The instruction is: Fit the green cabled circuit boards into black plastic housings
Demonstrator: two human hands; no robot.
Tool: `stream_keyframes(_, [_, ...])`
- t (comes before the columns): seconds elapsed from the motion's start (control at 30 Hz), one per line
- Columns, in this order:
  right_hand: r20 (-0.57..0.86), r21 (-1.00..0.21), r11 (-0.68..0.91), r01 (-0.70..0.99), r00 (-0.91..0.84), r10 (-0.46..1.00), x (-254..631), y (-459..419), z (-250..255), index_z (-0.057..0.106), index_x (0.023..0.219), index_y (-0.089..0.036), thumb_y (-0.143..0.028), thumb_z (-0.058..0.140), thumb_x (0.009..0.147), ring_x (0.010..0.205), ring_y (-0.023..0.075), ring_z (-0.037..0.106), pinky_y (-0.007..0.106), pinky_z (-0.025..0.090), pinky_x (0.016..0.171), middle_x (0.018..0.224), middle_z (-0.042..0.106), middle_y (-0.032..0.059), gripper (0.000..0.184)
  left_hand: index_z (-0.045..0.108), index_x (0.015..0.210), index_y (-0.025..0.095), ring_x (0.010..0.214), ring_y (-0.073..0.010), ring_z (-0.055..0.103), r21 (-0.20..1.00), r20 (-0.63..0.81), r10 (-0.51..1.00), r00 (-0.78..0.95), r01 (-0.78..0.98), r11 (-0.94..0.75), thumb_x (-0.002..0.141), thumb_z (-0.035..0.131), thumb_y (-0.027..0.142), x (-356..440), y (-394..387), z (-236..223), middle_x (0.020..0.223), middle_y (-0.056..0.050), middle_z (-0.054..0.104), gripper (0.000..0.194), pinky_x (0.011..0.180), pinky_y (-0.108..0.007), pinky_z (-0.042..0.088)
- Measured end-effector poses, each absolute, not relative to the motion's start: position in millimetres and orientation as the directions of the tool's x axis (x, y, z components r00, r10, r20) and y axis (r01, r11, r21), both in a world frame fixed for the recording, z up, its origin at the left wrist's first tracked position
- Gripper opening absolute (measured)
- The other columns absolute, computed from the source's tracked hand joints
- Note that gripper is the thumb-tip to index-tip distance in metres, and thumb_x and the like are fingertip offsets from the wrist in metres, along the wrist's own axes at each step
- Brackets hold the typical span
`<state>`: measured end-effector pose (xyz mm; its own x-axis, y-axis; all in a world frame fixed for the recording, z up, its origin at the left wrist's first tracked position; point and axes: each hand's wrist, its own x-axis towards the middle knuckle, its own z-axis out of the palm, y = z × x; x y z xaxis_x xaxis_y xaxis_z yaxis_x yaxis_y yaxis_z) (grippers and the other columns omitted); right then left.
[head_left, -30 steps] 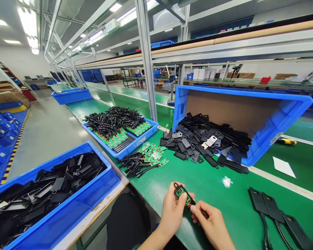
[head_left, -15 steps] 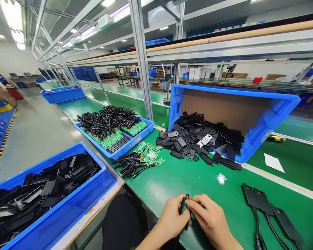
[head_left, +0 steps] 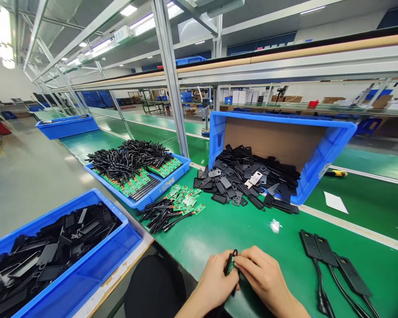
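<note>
Green bench: tipped crate, board pile beyond; left fingers, right fingers clamped on casing.

one held case, three closed cases

Factory, long green workbench, parts bins

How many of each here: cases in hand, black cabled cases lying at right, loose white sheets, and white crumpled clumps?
Held black case, at left hand and right hand: 1
Black cabled cases: 3
White sheet: 1
White crumpled clump: 1
Total: 6
</note>
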<state>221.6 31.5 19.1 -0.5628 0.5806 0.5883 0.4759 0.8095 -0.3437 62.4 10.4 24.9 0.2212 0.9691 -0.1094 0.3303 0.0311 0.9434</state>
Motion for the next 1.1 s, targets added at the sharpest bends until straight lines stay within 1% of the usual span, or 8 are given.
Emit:
stream_keyframes(0.1, [0.587,-0.344,0.815,0.466,-0.571,0.574,221.7,32.3,20.2,0.059,0.099,-0.019,-0.016,0.042,0.096,0.071,0.0161,0.056,0.028,0.046,0.063,0.083,0.061,0.0053,0.017,0.059,0.086,0.02,0.048,-0.014,0.059,0.946,-0.107,0.968,0.228,0.324,0.028,0.073,0.04,0.012,62.1,10.6,24.6,0.05,0.005,0.057,0.025,0.048,-0.019,0.041])
stream_keyframes(0.23, [0.556,-0.372,0.795,0.478,-0.571,0.604,222.2,32.5,22.2,0.06,0.093,-0.018,-0.017,0.041,0.097,0.071,0.0161,0.055,0.027,0.045,0.063,0.078,0.06,0.0044,0.02,0.056,0.082,0.02,0.047,-0.0136,0.059,0.939,-0.097,0.965,0.243,0.344,0.008,0.073,0.039,0.012,62.4,10.3,21.9,0.052,0.005,0.056,0.021,0.049,-0.019,0.042])
stream_keyframes(0.37, [0.536,-0.296,0.807,0.512,-0.61,0.584,222.7,31.2,24.1,0.06,0.089,-0.017,-0.019,0.035,0.098,0.068,0.0159,0.053,0.027,0.043,0.061,0.076,0.058,0.0046,0.027,0.055,0.08,0.02,0.046,-0.0134,0.058,0.927,-0.097,0.96,0.263,0.374,-0.009,0.073,0.039,0.012,63.2,10.8,21.2,0.05,0.005,0.055,0.02,0.049,-0.019,0.042])
stream_keyframes(0.5, [0.549,-0.23,0.807,0.543,-0.613,0.569,222.0,31.7,23.4,0.057,0.086,-0.016,-0.019,0.032,0.099,0.066,0.0166,0.049,0.028,0.039,0.057,0.075,0.056,0.0047,0.028,0.056,0.08,0.019,0.046,-0.0134,0.058,0.938,-0.11,0.952,0.285,0.348,0.005,0.07,0.038,0.01,64.4,13.4,21.1,0.05,0.005,0.056,0.022,0.047,-0.019,0.042])
stream_keyframes(0.7, [0.55,-0.272,0.795,0.542,-0.59,0.591,222.4,34.3,24.5,0.053,0.087,-0.016,-0.016,0.036,0.098,0.069,0.0172,0.049,0.028,0.038,0.059,0.077,0.055,0.0045,0.02,0.055,0.079,0.019,0.044,-0.0139,0.057,0.949,-0.119,0.946,0.301,0.315,0.019,0.07,0.038,0.012,66.0,16.4,19.4,0.049,0.005,0.056,0.02,0.045,-0.02,0.041])
stream_keyframes(0.87, [0.545,-0.286,0.796,0.534,-0.593,0.593,222.5,35.4,26.7,0.053,0.089,-0.017,-0.016,0.035,0.098,0.07,0.0172,0.049,0.029,0.039,0.06,0.078,0.055,0.0046,0.02,0.056,0.079,0.019,0.045,-0.0139,0.057,0.953,-0.124,0.946,0.299,0.303,0.029,0.07,0.038,0.011,66.1,15.6,20.8,0.05,0.005,0.057,0.021,0.045,-0.02,0.042])
stream_keyframes(0.97, [0.531,-0.258,0.804,0.536,-0.617,0.582,221.6,35.5,27.2,0.053,0.087,-0.016,-0.018,0.033,0.099,0.069,0.0172,0.048,0.028,0.037,0.059,0.077,0.054,0.0044,0.023,0.056,0.079,0.019,0.044,-0.0139,0.057,0.953,-0.132,0.947,0.293,0.3,0.04,0.069,0.038,0.011,66.2,15.7,20.5,0.049,0.005,0.057,0.022,0.045,-0.02,0.042])
stream_keyframes(1.1, [0.501,-0.181,0.807,0.563,-0.653,0.568,220.5,35.9,23.7,0.051,0.083,-0.016,-0.018,0.03,0.099,0.067,0.0179,0.046,0.03,0.034,0.056,0.076,0.052,0.0043,0.026,0.055,0.076,0.019,0.044,-0.0141,0.058,0.954,-0.13,0.948,0.291,0.297,0.04,0.067,0.038,0.01,66.8,16.5,17.1,0.049,0.005,0.057,0.021,0.044,-0.02,0.041])
